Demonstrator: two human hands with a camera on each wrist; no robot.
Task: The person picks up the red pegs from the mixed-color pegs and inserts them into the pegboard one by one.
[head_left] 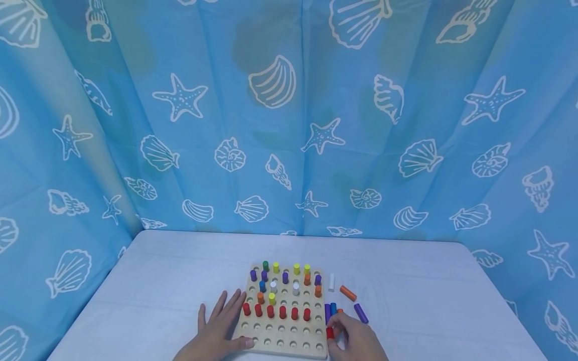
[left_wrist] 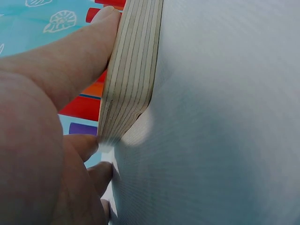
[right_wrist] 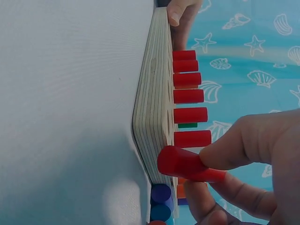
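Observation:
A light wooden peg board [head_left: 275, 336] lies on the table, with a row of red pegs [head_left: 282, 312] standing across it. Behind that row stand several green, yellow, purple, blue, white and orange pegs. My left hand [head_left: 214, 335] rests at the board's left edge, fingers stretched along the side and thumb on the front corner. Between thumb and fingertips, my right hand [head_left: 359, 342] pinches a red peg [right_wrist: 180, 161]. That peg is tilted beside the board's right edge, close to the front right corner.
Right of the board lie loose pegs: a white peg [head_left: 331, 282], an orange peg [head_left: 348, 293] and a purple peg [head_left: 360, 313]. Another purple peg [head_left: 327, 313] and a blue peg [head_left: 333, 309] lie against the board's side. A blue shell-print curtain [head_left: 280, 150] hangs behind the table.

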